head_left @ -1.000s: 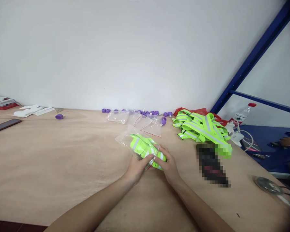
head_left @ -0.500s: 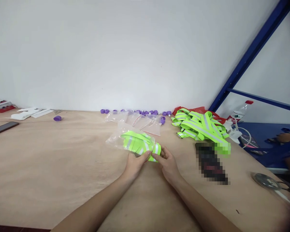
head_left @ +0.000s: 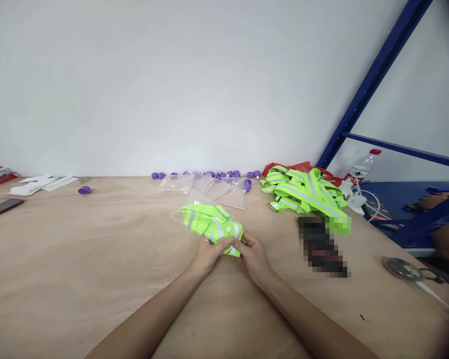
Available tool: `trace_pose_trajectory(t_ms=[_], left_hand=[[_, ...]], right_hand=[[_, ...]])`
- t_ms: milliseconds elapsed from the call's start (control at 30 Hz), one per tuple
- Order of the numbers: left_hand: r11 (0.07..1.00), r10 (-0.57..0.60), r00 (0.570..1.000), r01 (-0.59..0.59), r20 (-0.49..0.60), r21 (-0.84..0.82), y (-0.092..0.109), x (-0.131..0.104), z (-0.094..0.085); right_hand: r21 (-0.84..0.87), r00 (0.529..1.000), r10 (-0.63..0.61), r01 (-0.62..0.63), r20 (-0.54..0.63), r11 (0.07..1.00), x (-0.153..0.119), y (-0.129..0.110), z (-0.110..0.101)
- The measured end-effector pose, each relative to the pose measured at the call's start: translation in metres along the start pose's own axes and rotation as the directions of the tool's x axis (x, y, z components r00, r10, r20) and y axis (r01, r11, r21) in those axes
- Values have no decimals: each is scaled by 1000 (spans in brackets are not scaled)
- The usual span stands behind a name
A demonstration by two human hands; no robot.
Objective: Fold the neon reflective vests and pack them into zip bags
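Note:
Between my hands is a clear plastic bag [head_left: 177, 213] with a folded neon-yellow reflective strap [head_left: 209, 224] inside it, silver stripes showing through the film. My left hand [head_left: 208, 253] grips the bag's near edge, thumb on top. On the same edge, my right hand [head_left: 255, 254] pinches from the right, its thumb close to the left one and its fingers behind the bag. Just beyond lie several flat clear bags [head_left: 228, 192]. To the right rests a loose pile of the same neon straps [head_left: 303, 189] on red plastic [head_left: 273, 169].
Several purple caps [head_left: 217, 174] line the wall. A phone [head_left: 2, 208] and white paper pieces [head_left: 33, 185] lie left. Right are a pixelated dark item [head_left: 324, 249], a round object with a cord [head_left: 402, 268], a bottle [head_left: 362, 167], a blue frame [head_left: 374, 85] and another person's hand [head_left: 436, 200].
The strap sits deeper in the bag, and the film now reaches over its near end. My hands have drawn slightly closer together. The whole view has shifted a little.

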State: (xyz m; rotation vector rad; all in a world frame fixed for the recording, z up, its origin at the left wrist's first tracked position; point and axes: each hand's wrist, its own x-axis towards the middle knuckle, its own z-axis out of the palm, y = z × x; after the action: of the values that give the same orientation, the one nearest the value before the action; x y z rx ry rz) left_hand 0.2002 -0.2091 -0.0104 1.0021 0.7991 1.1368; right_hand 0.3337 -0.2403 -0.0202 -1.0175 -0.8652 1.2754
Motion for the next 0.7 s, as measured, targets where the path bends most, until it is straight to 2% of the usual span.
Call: trace_pose_trajectory(t_ms=[200, 500, 600, 700], left_hand=[[999, -35, 998, 37, 43, -27, -5, 2, -6], [994, -62, 998, 62, 7, -88, -3, 6, -15], [963, -87, 995, 96, 46, -250, 5, 2, -12], [889, -100, 993, 121, 70, -441, 16, -1, -10]], right_hand=[[89, 1000, 11, -10, -14, 996, 1, -3, -3], [148, 999, 28, -21, -43, 989, 4, -2, 0], [77, 998, 35, -31, -52, 997, 3, -1, 1], [43, 998, 53, -52, -28, 998, 2, -2, 2]])
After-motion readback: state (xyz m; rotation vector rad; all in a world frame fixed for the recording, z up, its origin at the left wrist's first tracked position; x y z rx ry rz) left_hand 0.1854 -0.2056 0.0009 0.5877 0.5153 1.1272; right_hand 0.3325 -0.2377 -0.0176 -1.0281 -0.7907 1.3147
